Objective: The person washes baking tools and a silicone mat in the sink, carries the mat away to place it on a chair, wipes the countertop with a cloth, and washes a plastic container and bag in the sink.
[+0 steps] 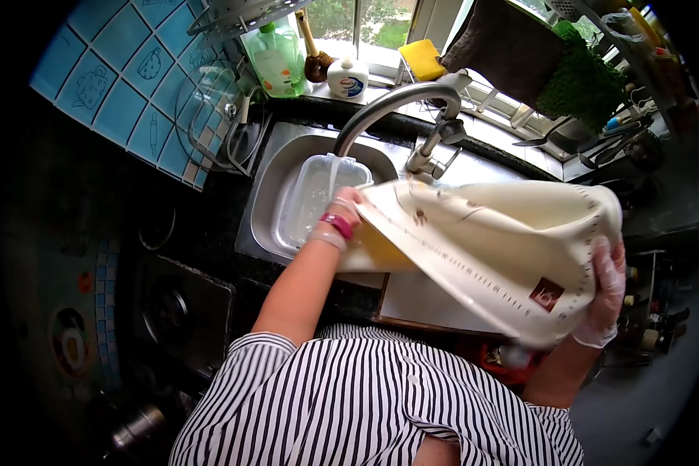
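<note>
A large cream mat (512, 248) with printed markings along its edges and a small dark red square hangs curved between my hands. My left hand (346, 208), in a clear glove with a pink band at the wrist, grips its left corner beside the sink. At the right edge, my gloved right hand (609, 281) holds the mat with fingers closed on it. Water runs from the curved faucet (396, 97) into a clear plastic container (312, 194) in the sink (270, 186). Something yellow, blurred, shows under the mat near my left hand.
Behind the sink stand a green bottle (276, 62), a white bottle (347, 78) and a yellow sponge (422, 60). A glass lid (206, 116) leans in a rack at the left. A white board (427, 301) lies on the counter below the mat. Utensils hang at the right.
</note>
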Demonstrator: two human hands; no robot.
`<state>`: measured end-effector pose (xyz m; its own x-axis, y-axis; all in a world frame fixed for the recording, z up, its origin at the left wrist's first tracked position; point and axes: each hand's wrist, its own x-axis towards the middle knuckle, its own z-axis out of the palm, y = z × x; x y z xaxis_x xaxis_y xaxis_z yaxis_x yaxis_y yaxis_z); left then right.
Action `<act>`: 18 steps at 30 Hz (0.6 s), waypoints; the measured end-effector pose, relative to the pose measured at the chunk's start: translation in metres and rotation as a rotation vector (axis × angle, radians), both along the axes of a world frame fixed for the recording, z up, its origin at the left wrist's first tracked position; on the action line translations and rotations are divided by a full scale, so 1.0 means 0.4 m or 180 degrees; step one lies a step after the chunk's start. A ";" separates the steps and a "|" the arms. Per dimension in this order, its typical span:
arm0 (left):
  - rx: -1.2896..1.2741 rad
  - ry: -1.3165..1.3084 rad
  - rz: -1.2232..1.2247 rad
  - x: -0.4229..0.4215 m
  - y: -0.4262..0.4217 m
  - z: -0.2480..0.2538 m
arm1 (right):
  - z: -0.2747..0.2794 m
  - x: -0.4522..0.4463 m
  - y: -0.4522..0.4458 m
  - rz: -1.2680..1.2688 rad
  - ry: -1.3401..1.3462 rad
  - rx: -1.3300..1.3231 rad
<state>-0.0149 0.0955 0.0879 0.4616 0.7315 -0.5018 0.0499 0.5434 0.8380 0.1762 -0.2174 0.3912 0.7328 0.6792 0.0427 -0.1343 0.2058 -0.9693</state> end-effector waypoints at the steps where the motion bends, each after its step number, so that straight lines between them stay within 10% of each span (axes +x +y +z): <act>1: -0.0530 -0.0632 0.0331 -0.031 0.023 0.027 | 0.006 0.023 -0.007 0.0000 0.0045 0.0091; 9: -0.0602 -0.2121 0.1343 -0.133 0.232 0.277 | -0.060 0.096 -0.045 -0.0328 -0.0015 0.0290; 18: -0.1362 -0.0781 0.1917 -0.224 -0.075 -0.024 | -0.412 0.147 -0.179 -0.0453 0.0980 -0.1104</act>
